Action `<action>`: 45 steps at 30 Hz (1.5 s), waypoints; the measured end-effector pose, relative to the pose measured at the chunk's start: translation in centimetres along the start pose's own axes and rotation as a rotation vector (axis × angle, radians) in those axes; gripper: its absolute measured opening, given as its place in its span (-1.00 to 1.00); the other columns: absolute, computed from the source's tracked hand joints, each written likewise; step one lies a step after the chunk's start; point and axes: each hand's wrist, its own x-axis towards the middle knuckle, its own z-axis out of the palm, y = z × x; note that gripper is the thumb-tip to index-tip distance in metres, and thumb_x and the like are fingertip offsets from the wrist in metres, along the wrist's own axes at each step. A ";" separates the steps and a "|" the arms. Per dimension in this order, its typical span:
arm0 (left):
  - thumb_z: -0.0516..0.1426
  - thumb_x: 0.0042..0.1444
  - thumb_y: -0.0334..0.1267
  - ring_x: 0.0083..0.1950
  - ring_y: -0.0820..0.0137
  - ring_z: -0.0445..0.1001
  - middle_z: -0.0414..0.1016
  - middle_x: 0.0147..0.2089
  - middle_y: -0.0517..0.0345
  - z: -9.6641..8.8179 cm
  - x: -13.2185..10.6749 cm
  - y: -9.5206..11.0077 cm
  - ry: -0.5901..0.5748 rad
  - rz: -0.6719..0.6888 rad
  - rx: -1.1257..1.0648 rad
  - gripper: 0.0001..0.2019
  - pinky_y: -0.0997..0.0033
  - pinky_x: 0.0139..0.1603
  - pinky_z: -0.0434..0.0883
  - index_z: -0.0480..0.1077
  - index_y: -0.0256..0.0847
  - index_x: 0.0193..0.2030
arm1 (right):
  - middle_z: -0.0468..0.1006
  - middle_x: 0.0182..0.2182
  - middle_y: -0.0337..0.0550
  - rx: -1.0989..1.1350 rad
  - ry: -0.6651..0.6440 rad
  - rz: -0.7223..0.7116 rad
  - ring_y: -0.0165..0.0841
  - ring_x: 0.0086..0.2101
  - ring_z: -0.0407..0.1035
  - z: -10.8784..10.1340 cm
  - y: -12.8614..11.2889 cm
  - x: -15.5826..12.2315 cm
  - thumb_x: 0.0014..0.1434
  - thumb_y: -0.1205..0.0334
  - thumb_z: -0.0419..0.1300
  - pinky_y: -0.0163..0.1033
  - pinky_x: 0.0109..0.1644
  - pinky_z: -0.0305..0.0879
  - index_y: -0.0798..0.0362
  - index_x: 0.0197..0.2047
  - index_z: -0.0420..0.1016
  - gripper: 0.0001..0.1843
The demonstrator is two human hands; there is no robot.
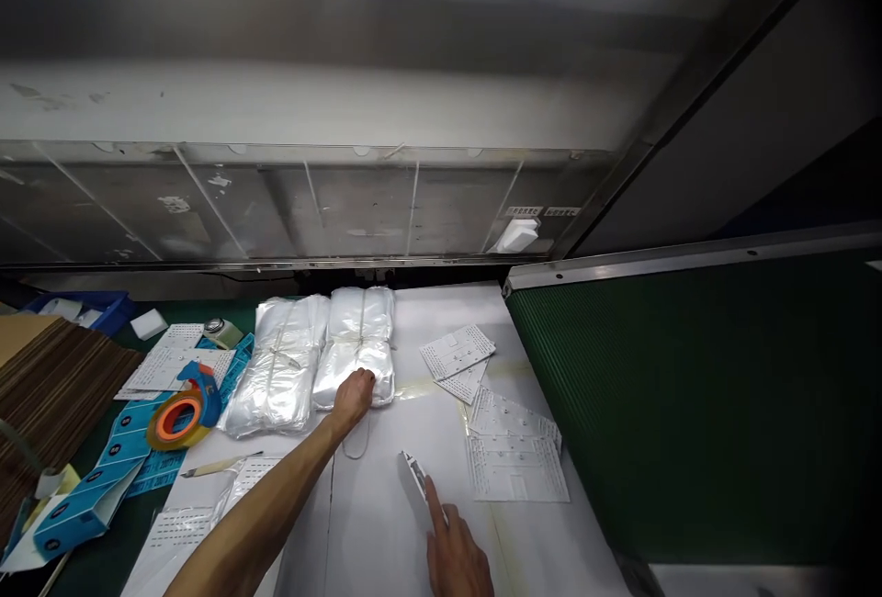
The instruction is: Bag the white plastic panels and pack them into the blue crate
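Note:
My left hand (354, 398) grips the near end of a tied bundle of clear plastic bags (359, 331), and a thin loop of string hangs below it. A second tied bundle (279, 367) lies against the first on its left. My right hand (455, 556) is at the bottom of the view, its index finger stretched along a slim silver utility knife (415, 475). The blade end points away from me, toward the bundles, and stays apart from them.
White perforated sheets (515, 468) lie on the white work surface (386, 523) to the right. To the left are an orange tape roll (180, 420), blue label strips (89, 505) and a blue crate (83, 310). A green ribbed panel (689, 404) borders the right.

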 end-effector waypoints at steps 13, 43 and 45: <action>0.07 0.18 -0.12 -0.29 0.42 0.46 0.47 -0.28 0.13 -2.8 0.0 -2.1 0.042 -0.137 -0.718 -0.74 0.27 -0.20 0.44 0.38 -0.31 -0.17 | 0.17 0.25 -0.18 0.796 -0.225 0.233 -0.25 0.20 0.09 -4.2 1.7 1.3 0.22 0.11 -0.07 -0.11 0.26 0.04 -0.11 0.30 0.00 -0.43; 0.16 0.05 -0.12 -0.54 0.53 0.16 0.15 -0.58 0.34 -10.1 -20.9 3.6 0.105 -0.198 -1.053 -0.70 0.53 -0.50 0.14 0.44 -0.24 -0.13 | 0.45 -0.04 -0.11 0.716 -0.126 -0.005 -0.16 -0.03 0.31 -20.7 -5.7 6.3 0.13 -0.09 0.07 -0.07 0.00 0.23 -0.09 -0.08 0.47 -0.61; 0.08 0.10 -0.04 -0.60 0.50 0.19 0.20 -0.62 0.32 -9.5 -20.2 3.8 0.102 -0.227 -1.068 -0.64 0.50 -0.54 0.15 0.45 -0.25 -0.10 | 0.42 0.00 -0.13 0.938 -0.114 0.113 -0.16 0.02 0.26 -21.9 -4.1 4.2 0.06 -0.06 0.17 -0.07 0.05 0.20 -0.09 -0.11 0.46 -0.64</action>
